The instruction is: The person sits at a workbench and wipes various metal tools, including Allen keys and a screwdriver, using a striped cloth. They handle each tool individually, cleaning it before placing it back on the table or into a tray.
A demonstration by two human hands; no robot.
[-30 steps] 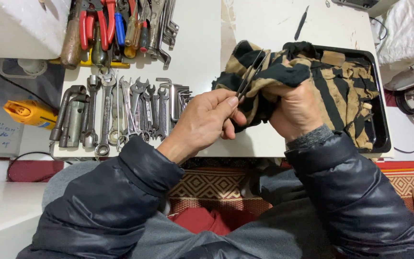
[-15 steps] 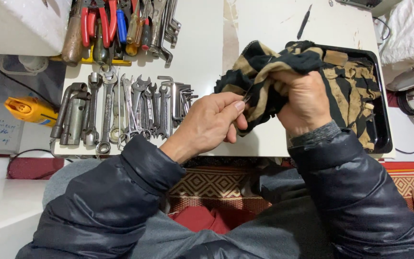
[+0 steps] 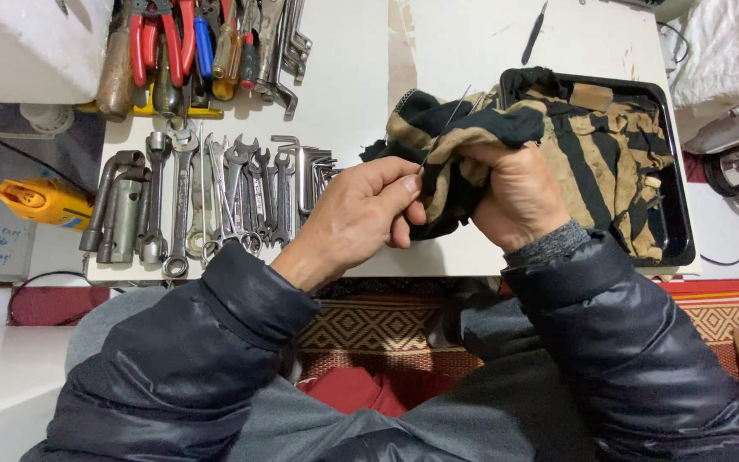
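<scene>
My left hand [image 3: 361, 218] pinches the lower end of a thin pair of metal tweezers [image 3: 443, 126], whose tips poke up out of a black and tan striped cloth [image 3: 472, 128]. My right hand [image 3: 515, 192] is closed around a bunch of that cloth, wrapping it about the tweezers. The rest of the cloth trails right into a black tray [image 3: 679, 192] on the white table [image 3: 352, 77].
A row of wrenches, socket tubes and hex keys [image 3: 207, 197] lies left of my hands. Pliers and screwdrivers [image 3: 207, 47] are piled at the top left. A yellow tool [image 3: 40, 201] sits off the table's left edge. A dark pen-like tool [image 3: 534, 32] lies at the top.
My right hand slid the cloth along the tweezers: they were mostly exposed, then covered, and their tips show again above the cloth. Both hands shifted slightly left.
</scene>
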